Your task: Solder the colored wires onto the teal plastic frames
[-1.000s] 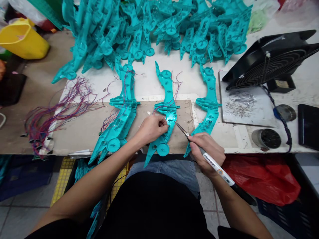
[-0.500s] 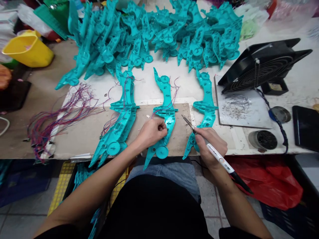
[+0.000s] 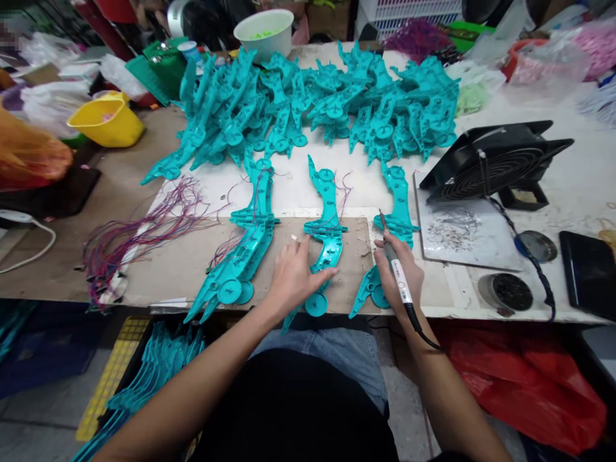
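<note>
Middle plastic part (image 3: 329,250) lies on the table (image 3: 486,282) between two like it; long axis near to far, bent midway, near tip angled left. Soldering iron (image 3: 400,279) points far and slightly left, its tip beside the right plastic part (image 3: 399,192). Right hand (image 3: 407,269) grasps the iron; left hand (image 3: 291,276) is unclenched, thumb over the middle part, contact unclear. Versus half a second earlier: left fingers then curled, now extended; iron then slanted more leftward, now straighter.
</note>
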The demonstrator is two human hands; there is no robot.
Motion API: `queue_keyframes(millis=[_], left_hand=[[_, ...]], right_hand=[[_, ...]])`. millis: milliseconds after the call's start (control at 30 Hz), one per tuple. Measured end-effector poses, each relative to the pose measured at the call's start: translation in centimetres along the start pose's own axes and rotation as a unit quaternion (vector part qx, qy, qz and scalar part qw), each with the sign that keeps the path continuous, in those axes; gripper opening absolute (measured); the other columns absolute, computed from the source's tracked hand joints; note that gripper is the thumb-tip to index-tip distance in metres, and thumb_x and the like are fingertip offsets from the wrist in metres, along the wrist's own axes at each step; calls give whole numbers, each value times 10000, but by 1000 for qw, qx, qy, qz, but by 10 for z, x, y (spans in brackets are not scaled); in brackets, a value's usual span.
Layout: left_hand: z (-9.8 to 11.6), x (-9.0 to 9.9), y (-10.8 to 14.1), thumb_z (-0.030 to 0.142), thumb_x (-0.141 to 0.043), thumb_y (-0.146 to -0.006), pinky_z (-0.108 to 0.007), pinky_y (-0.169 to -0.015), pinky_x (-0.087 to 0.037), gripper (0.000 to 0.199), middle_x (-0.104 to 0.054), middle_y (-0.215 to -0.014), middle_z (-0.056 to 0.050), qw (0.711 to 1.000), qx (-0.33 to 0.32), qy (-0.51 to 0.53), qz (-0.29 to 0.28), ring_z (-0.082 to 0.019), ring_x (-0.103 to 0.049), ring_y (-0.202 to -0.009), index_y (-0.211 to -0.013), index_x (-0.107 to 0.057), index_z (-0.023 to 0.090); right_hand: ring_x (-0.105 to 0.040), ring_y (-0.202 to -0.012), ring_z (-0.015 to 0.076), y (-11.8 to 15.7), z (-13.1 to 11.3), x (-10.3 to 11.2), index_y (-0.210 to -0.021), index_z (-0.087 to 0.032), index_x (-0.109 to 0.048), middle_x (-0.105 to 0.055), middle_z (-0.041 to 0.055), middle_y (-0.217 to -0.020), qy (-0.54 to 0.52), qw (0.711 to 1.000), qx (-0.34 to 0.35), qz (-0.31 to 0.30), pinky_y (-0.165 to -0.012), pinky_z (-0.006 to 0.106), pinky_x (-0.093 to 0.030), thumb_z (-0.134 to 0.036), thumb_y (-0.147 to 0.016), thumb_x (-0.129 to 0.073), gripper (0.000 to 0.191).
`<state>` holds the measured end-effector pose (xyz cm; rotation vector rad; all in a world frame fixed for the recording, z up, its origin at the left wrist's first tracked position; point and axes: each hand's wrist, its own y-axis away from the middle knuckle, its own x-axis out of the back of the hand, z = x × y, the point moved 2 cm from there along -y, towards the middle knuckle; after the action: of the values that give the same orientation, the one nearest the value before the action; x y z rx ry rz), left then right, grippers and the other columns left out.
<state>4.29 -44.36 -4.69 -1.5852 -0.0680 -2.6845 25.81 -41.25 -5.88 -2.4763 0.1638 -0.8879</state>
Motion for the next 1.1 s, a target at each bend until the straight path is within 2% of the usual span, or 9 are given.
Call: queue_keyframes(millis=[67, 167, 367, 533, 700, 767, 900, 1100], left_hand=[[11, -9, 11, 538, -660, -754, -462, -931, -407, 870, -537, -1180, -181, 1000, -14, -23, 5, -339, -486, -1109, -1429, -324, 103], [19, -17, 21, 393, -624, -810, -456, -948, -411, 802, -520, -1175, -173, 999, -40, -27, 1, -320, -480, -1115, -1462, -253, 108], [8, -5, 23, 315, -598, -822, -406, -940, -449, 793, -518, -1122, -119, 997, -61, 31, -23, -278, -515, -1083, -1494, -207, 158], [-3, 4, 34, 290, -602, -809, -404, -963, -443, 800, -512, -1166, -119, 995, -75, 52, -36, -280, -498, -1134, -1499, -213, 180], [-9, 8, 45, 263, -607, -805, -407, -969, -442, 817, -522, -1136, -117, 995, -78, 59, -37, -281, -495, -1134, -1506, -197, 178], [-10, 9, 47, 255, -606, -807, -409, -953, -451, 814, -517, -1138, -117, 995, -76, 47, -39, -285, -496, -1126, -1506, -195, 186], [-14, 5, 49, 260, -609, -812, -422, -931, -455, 823, -505, -1147, -128, 996, -71, 10, -46, -300, -484, -1110, -1505, -175, 172], [-18, 4, 47, 263, -596, -821, -424, -931, -442, 807, -502, -1146, -134, 995, -83, 7, -54, -298, -474, -1081, -1494, -168, 139]], right_hand=[[-619, -1098, 233, 0, -5, -1, -1256, -216, -559, -704, 74, -1079, 2, 1000, -1, 2, -1033, 474, -424, -347, -903, -572, 376], [-626, -1079, 237, -4, -7, -3, -1254, -212, -571, -706, 78, -1076, 18, 1000, 7, 0, -995, 443, -455, -343, -896, -581, 381], [-642, -1041, 237, -30, 2, 1, -1228, -213, -603, -709, 78, -1062, 33, 999, 40, 9, -955, 417, -482, -337, -902, -569, 350], [-665, -936, 211, -66, 8, -19, -1170, -204, -622, -695, 71, -1072, 26, 988, 125, -89, -841, 338, -509, -217, -892, -510, 300], [-634, -782, 171, -101, 3, -57, -1266, -185, -526, -692, 42, -954, 32, 965, 150, -213, -755, 284, -493, -112, -792, -516, 480], [-625, -829, 178, -108, -1, -70, -1282, -158, -502, -678, 70, -1015, 27, 956, 170, -238, -785, 289, -485, -109, -793, -510, 491], [-599, -1028, 217, -113, -4, -87, -1278, -142, -497, -622, 121, -1180, 24, 951, 203, -232, -895, 321, -464, -72, -790, -472, 494], [-581, -1105, 247, -115, 8, -99, -1271, -178, -518, -618, 113, -1209, 60, 945, 232, -222, -959, 387, -465, -48, -806, -444, 488]])
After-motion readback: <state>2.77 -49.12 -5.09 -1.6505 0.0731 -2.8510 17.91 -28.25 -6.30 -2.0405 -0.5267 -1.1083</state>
